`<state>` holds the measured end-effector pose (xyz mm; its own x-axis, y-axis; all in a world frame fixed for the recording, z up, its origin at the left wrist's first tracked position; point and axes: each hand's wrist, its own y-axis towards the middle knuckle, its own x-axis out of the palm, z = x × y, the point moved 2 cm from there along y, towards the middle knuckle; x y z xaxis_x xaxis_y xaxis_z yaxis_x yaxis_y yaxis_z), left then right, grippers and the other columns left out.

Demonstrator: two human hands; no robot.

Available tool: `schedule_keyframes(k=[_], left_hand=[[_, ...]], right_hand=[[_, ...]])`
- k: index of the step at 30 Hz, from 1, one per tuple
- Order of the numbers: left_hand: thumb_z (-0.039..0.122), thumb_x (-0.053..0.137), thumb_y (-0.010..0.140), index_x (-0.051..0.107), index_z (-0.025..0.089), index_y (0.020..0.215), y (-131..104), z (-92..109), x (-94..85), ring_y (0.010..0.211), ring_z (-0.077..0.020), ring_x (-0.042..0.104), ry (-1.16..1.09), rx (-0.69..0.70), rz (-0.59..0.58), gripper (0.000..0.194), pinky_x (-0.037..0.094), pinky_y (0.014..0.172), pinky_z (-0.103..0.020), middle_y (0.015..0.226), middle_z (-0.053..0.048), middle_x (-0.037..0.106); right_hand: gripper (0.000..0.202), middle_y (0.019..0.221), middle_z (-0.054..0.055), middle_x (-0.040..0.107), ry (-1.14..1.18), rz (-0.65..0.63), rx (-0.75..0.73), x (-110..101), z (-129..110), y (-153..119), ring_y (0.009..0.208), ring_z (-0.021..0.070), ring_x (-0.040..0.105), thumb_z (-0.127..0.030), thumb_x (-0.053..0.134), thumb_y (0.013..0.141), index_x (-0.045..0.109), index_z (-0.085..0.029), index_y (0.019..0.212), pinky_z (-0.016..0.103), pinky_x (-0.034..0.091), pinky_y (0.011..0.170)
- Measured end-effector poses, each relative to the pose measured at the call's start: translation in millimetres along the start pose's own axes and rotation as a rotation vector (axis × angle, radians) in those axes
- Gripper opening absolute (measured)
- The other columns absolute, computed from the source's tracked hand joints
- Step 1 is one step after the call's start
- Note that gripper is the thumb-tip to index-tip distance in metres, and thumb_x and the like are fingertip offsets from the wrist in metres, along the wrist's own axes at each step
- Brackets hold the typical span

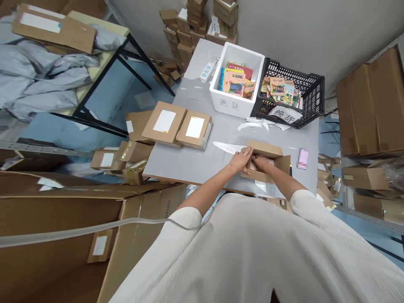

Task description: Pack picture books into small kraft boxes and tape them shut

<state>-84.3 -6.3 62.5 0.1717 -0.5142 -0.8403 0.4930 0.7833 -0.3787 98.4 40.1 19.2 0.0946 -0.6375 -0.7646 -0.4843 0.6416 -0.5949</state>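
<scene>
An open cardboard box (267,148) lies near the front of the grey table, its flaps spread. My left hand (241,160) is closed on the box's left end, the fingers over its edge. Inside the box is my right hand (261,163), reaching in from the right. Its fingertips are hidden, so what it touches is unclear. Something pale shows beside it in the box. A strip of white paper (229,147) lies just beyond my left hand.
Two closed cartons (166,122) with white labels sit to the left on the table (189,164). At the back stand a white foam box (232,104) and a black crate (311,97), both holding books. A power strip (207,72) and a pink item (303,159) also lie there.
</scene>
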Motion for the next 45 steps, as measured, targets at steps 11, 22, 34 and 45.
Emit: schedule_keyframes(k=[11,22,34,45], left_hand=[[0.059,0.105,0.074,-0.004,0.025,0.188,0,-1,0.5,0.16,-0.0489,0.053,0.003,-0.014,0.027,0.161,0.045,0.126,-0.053,0.194,-0.026,0.006],[0.057,0.102,0.077,0.0,0.026,0.189,-3,0,-7.5,0.166,-0.048,0.045,0.035,-0.029,0.018,0.154,0.044,0.127,-0.053,0.195,-0.024,0.008],[0.063,0.102,0.072,0.008,0.021,0.189,-6,4,-14.6,0.173,-0.0515,0.024,0.161,-0.06,0.027,0.155,0.022,0.137,-0.065,0.193,-0.026,0.017],[0.066,0.097,0.076,0.009,0.024,0.189,-2,4,-16.8,0.171,-0.0515,0.027,0.248,-0.101,-0.004,0.15,0.027,0.134,-0.064,0.192,-0.025,0.019]], right_hand=[[0.039,0.142,0.02,0.076,-0.154,-0.038,0.037,-15,-4,-22,0.128,0.0332,0.076,-0.015,0.072,0.102,0.067,-0.016,0.141,0.037,0.058,0.104],[0.03,0.134,0.024,0.077,-0.214,0.087,-0.036,-49,-9,-69,0.133,0.0363,0.068,-0.012,0.063,0.102,0.08,-0.011,0.127,0.042,0.045,0.117],[0.031,0.101,0.005,0.078,0.616,0.937,0.151,-135,99,-140,0.09,0.0238,0.068,-0.029,0.063,0.089,0.08,-0.018,0.112,0.036,0.055,0.09],[0.012,0.078,-0.003,0.053,0.84,1.345,0.26,-154,220,-205,0.078,0.0159,0.054,-0.031,0.066,0.088,0.058,-0.023,0.084,0.027,0.051,0.073]])
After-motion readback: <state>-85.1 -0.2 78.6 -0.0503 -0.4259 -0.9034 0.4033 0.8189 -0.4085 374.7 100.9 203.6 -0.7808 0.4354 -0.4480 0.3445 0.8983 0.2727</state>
